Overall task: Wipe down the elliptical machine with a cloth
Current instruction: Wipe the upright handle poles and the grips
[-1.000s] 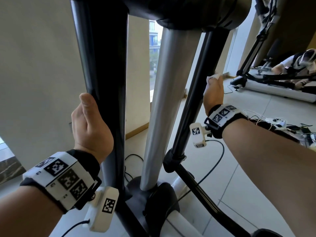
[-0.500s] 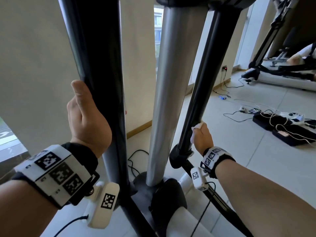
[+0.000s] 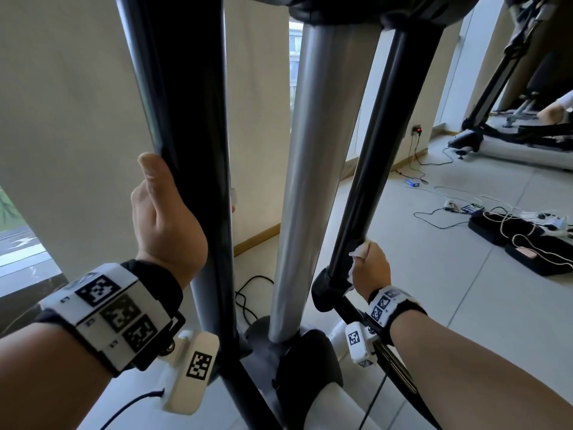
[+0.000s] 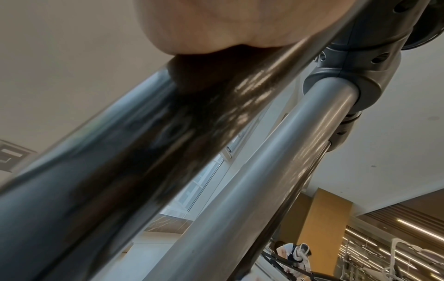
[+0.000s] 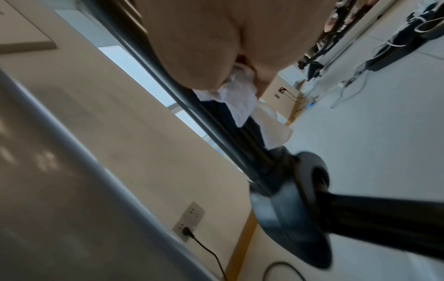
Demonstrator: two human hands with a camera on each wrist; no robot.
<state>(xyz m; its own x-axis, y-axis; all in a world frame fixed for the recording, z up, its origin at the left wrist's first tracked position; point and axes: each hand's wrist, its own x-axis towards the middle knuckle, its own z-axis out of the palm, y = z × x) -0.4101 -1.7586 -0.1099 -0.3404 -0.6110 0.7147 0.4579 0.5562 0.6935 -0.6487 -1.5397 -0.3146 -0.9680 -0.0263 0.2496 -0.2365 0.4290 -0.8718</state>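
Observation:
The elliptical machine fills the head view: a black left arm bar [image 3: 186,119], a silver centre post [image 3: 313,181] and a black right arm bar [image 3: 381,150]. My left hand [image 3: 164,218] grips the left bar at mid-height, thumb up along it; its fingers are hidden behind the bar. My right hand [image 3: 370,268] holds a white cloth [image 3: 358,252] wrapped against the low end of the right bar, just above its black pivot joint [image 3: 325,290]. In the right wrist view the cloth [image 5: 242,97] bunches under my palm against the bar.
Cables [image 3: 248,296] lie on the tiled floor by the machine's base. Black cases with cords [image 3: 508,228] sit on the floor at right. Another exercise machine [image 3: 496,135] stands at the far right. A beige wall and window are close ahead.
My right hand slid the cloth down the right bar from high up to just above the pivot joint. The left hand kept its grip on the left bar.

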